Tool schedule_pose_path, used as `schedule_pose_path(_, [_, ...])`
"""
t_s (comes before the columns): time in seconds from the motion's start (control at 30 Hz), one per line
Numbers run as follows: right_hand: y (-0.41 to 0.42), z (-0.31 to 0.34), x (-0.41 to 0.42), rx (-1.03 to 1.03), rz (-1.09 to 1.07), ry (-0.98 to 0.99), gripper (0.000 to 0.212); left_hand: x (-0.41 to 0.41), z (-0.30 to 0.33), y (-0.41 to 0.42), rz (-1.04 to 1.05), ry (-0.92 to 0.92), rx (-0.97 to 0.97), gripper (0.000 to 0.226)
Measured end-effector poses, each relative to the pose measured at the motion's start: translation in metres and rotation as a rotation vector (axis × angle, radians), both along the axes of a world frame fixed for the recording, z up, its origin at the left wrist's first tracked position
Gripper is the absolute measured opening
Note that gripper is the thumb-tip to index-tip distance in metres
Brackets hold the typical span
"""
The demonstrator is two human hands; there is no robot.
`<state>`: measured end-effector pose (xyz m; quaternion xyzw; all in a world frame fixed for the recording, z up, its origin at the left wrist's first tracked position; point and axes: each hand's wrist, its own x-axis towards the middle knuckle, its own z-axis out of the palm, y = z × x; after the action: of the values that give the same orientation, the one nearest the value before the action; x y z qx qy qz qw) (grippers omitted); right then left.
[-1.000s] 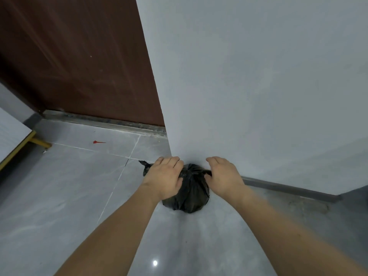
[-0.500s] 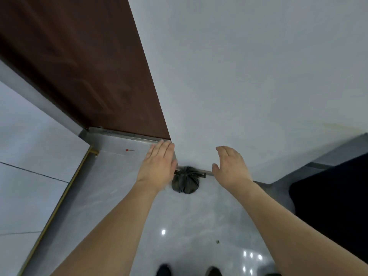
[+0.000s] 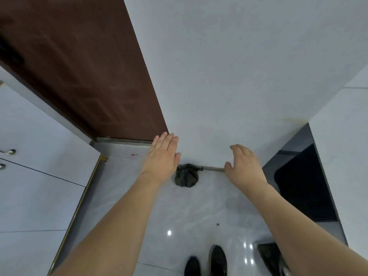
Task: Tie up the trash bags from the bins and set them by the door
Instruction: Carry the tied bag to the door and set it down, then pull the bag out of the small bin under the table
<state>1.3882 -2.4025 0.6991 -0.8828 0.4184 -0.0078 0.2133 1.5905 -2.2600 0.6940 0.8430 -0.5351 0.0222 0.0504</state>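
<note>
A small black trash bag (image 3: 186, 176), tied at its top, sits on the grey tiled floor against the foot of the white wall, just right of the dark brown door (image 3: 83, 66). My left hand (image 3: 162, 158) hovers above and left of the bag with straight fingers, holding nothing. To the bag's right, my right hand (image 3: 244, 165) hangs with relaxed, slightly bent fingers, also empty. Neither hand touches the bag.
White cabinet doors (image 3: 35, 176) with round knobs and a gold edge strip stand on the left. A black mat or dark object (image 3: 302, 186) lies on the floor at right. My black shoes (image 3: 207, 261) show at the bottom. A small red speck (image 3: 134, 154) lies near the door sill.
Both hands have let go of the bag and risen away from it. The view has pulled back and upward, so the bag looks smaller and the shoes have come into sight.
</note>
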Motion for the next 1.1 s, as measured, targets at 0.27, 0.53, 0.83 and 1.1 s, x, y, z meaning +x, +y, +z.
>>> schedule_pose_path(0.27, [0.002,0.008,-0.067,-0.029,-0.162,0.01,0.056,-0.05,0.005,-0.018,-0.151,-0.013,0.028,0.054])
schedule_pose_path(0.53, [-0.015,0.032,-0.191,-0.149,-0.42,-0.105,0.054,-0.155,0.027,-0.068,-0.325,-0.066,0.014,0.055])
schedule_pose_path(0.83, [-0.024,0.03,-0.339,-0.125,-0.593,-0.119,0.053,-0.295,0.036,-0.108,-0.48,-0.08,0.025,0.055])
schedule_pose_path(1.1, [-0.021,0.006,-0.401,-0.116,-0.618,-0.16,0.053,-0.364,0.013,-0.118,-0.497,-0.058,0.079,0.056])
